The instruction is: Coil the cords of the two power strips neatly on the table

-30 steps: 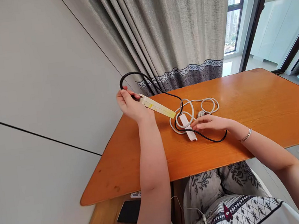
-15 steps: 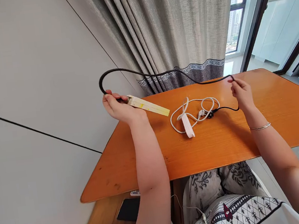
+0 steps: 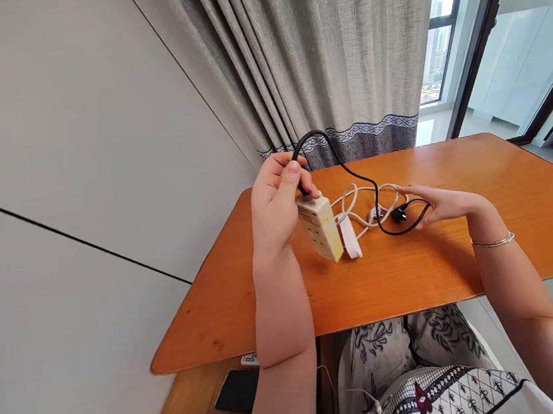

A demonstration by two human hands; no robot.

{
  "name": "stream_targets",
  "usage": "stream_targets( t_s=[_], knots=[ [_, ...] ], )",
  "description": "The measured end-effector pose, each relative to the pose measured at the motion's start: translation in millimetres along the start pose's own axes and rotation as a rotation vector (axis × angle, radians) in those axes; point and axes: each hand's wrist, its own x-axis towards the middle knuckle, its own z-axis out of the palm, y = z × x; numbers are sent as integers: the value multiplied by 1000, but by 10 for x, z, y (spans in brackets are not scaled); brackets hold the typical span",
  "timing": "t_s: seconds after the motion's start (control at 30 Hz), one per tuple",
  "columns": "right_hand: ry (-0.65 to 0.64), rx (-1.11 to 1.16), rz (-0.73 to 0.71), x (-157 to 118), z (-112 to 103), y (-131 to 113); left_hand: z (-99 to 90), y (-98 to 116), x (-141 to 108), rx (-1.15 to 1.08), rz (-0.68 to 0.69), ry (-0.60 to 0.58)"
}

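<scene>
My left hand [image 3: 282, 193] is closed round the black cord [image 3: 361, 176] where it enters a cream power strip [image 3: 316, 225]. The strip hangs tilted from this hand over the table, its socket face partly showing. From there the cord arcs up, drops and loops back to its black plug [image 3: 399, 214] on the table. My right hand [image 3: 445, 203] is low over the tabletop beside that plug, its fingers stretched out and thumb apart. A bend of the cord lies between thumb and fingers; whether they touch it I cannot tell. Behind the strip lies a white adapter-like block [image 3: 348, 235].
A white cable [image 3: 354, 191] with a white plug [image 3: 373, 215] lies tangled around the black plug on the orange wooden table [image 3: 391, 280]. A grey curtain [image 3: 349, 57] hangs behind. Below the table's left edge, a dark flat object [image 3: 237, 391] lies on a wooden surface.
My left hand has moved right, bringing the power strip to hang downward. My right hand has lowered and opened, letting go of the cord, which now sags in a loop.
</scene>
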Motion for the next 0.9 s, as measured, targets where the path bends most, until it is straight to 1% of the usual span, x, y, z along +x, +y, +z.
stream_targets(
  t_s=[0.03,0.07,0.1,0.13,0.17,0.23,0.27,0.3,0.33,0.37,0.43,0.47,0.5,0.53,0.57,0.67,0.7,0.73,0.8,0.83,0.9],
  knots=[
    [-100,32,-37,-23,6,-70,3,11,-26,-9,-35,-31],
    [-160,65,-71,-28,23,-144,11,21,-50,-24,-64,-61],
    [-172,97,-93,-12,51,-220,24,29,-72,-41,-89,-89],
    [-139,127,-104,25,92,-295,43,33,-92,-58,-110,-115],
    [-64,152,-102,82,144,-368,66,34,-109,-73,-127,-143],
    [166,185,-85,244,267,-495,116,26,-135,-90,-146,-198],
    [246,198,-75,338,328,-546,140,18,-143,-92,-148,-224],
    [278,207,-66,432,383,-588,160,10,-147,-91,-146,-244],
    [266,206,-59,521,426,-623,175,2,-148,-88,-145,-258],
    [224,184,-47,601,458,-652,184,-3,-146,-84,-146,-263],
    [99,101,-12,726,482,-700,184,-5,-136,-74,-151,-256],
    [57,65,6,768,477,-723,176,-2,-129,-68,-151,-251],
    [51,51,21,798,464,-746,166,4,-123,-62,-147,-249],
    [85,64,23,817,445,-770,154,10,-119,-54,-142,-253],
    [157,94,9,826,421,-793,142,16,-116,-44,-136,-262],
    [431,188,-82,812,349,-848,126,14,-122,-14,-133,-293],
    [486,209,-112,800,330,-860,131,6,-127,-11,-143,-299],
    [515,228,-135,787,318,-868,142,-5,-131,-15,-157,-300],
    [523,264,-164,766,316,-873,177,-22,-136,-49,-174,-286],
    [505,269,-172,760,325,-872,198,-24,-135,-77,-170,-263],
    [441,250,-172,758,361,-867,236,-10,-124,-151,-139,-180]
  ],
)
